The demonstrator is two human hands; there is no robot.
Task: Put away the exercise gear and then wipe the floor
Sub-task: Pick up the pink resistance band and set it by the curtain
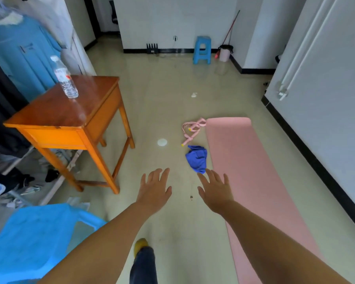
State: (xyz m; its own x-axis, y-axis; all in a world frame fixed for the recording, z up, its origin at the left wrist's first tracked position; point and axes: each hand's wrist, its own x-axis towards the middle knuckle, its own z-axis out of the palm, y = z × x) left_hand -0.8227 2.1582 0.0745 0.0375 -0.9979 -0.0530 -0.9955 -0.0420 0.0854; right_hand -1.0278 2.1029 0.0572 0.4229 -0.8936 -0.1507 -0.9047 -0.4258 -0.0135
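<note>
Both forearms are reaching fwd over the floor [156, 103], bare, palms down. Left hand [154, 188] is spreading its fingers wide, holding nothing; right hand [214, 192] is doing the same, fingers splayed, nothing in it, its fingertips just short of the blue cloth [197, 158].

Cloth is lying crumpled, soft-looking fabric, bunched in an uneven lump just beside the mat's left edge. Pink mat [252, 181] is lying flat & unrolled, smooth matte surface, long rectangle w/ rounded far corners; its long axis is running from near the camera away toward the far wall, tilting slightly left at the far end. Pink resistance band [191, 129] is lying in loose loops at the mat's far left corner, thin tube w/ yellow tips, one handle end pointing back toward the cloth.

Floor is looking glossy, pale tile, w/ a small white round spot [162, 142] left of the cloth. Wooden table [70, 111], orange varnish, is standing to the left, a clear plastic water bottle [65, 77] upright on it. Blue plastic chair [29, 242] is sitting at lower left; blue plastic stool [202, 50] is standing by the far wall.
</note>
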